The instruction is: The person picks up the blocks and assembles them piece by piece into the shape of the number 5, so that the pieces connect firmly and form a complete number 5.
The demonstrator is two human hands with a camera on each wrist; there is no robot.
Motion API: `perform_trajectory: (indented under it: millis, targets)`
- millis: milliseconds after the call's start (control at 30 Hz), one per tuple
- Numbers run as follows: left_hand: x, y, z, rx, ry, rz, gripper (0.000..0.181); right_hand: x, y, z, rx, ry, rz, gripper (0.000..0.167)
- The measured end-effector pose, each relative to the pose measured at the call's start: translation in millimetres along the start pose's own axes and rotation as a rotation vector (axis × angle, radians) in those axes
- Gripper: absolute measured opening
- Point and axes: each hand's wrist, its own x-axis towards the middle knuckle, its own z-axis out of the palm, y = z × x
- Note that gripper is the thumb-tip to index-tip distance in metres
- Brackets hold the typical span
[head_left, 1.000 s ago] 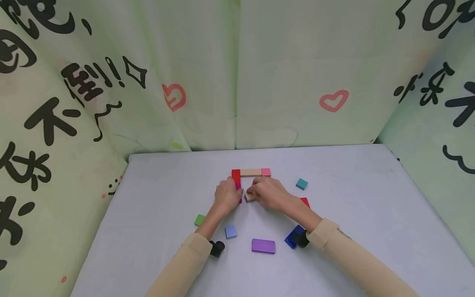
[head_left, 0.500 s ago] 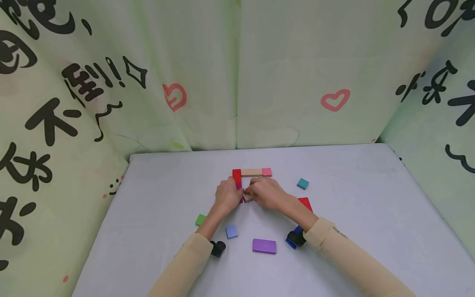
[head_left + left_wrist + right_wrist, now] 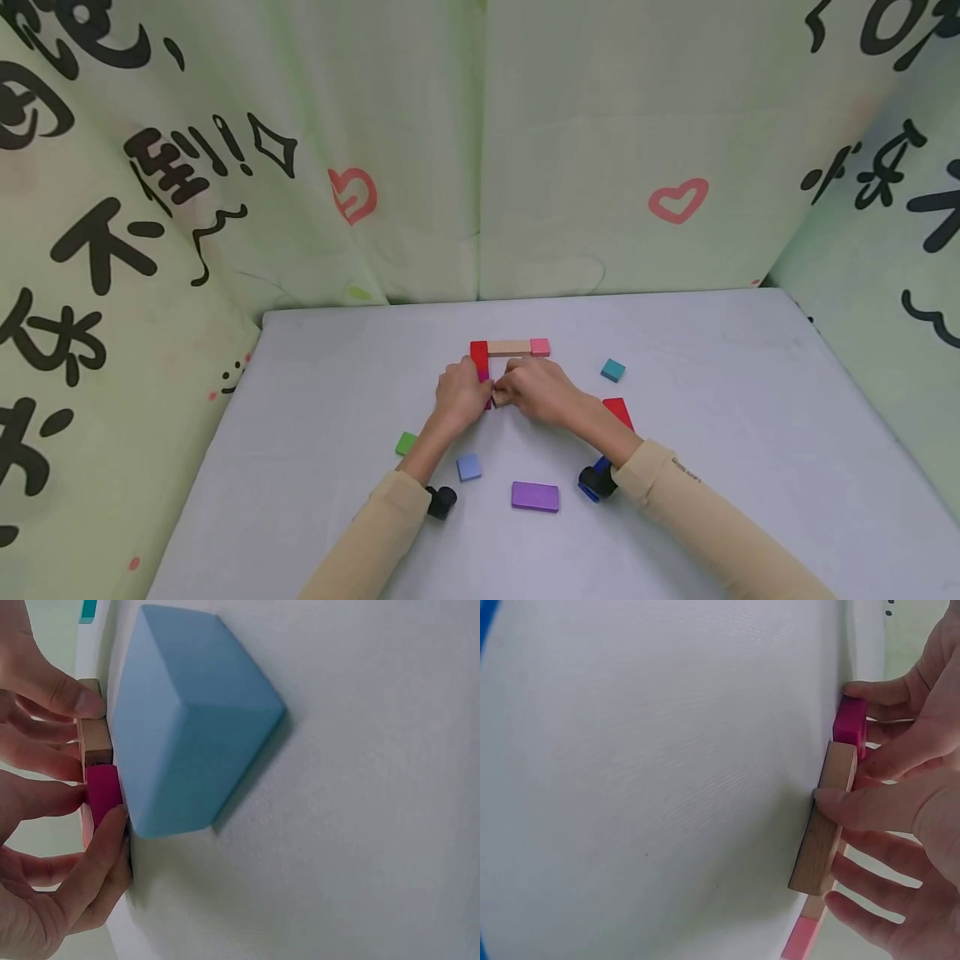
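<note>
On a white-covered table (image 3: 337,375), rather nearer its far edge than the person and about midway between its left and right edges, two bare hands work close together over a few coloured blocks. The left hand (image 3: 459,393) has its thumb and fingers pinched about a magenta block (image 3: 104,791), with little opening between them. The right hand (image 3: 536,390) grips a plain wooden bar (image 3: 825,821), its thumb on one long face and its somewhat spread fingers at the opposite side. One end of this bar lies right beside the magenta block; whether they touch is hard to tell. Toward the table's far edge, a red block (image 3: 478,348) meets a far wooden bar (image 3: 509,348) that runs parallel to that edge, with a pink block (image 3: 540,347) at its right end. A teal block (image 3: 612,370) lies apart toward the table's right edge, and a red piece (image 3: 617,410) shows partly behind the right forearm. Toward the person, a green block (image 3: 406,442) lies by the left forearm, a light-blue block (image 3: 468,467) and a purple rectangular block (image 3: 536,497) lie between the arms, and a dark-blue block (image 3: 602,463) is partly covered by the right wrist camera (image 3: 597,482).
</note>
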Motion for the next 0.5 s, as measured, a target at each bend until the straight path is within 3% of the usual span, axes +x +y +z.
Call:
perform_trajectory:
  millis: [300,500]
  targets:
    - [-0.9,0.0,0.2,-0.002,-0.004,0.0,0.023,-0.5,-2.4,-1.5,-0.01,0.005,-0.004,0.017]
    - [-0.1,0.2,-0.4,0.006,0.001,0.001,0.023,-0.6,-1.7,-0.8,0.018,-0.035,0.054,0.022]
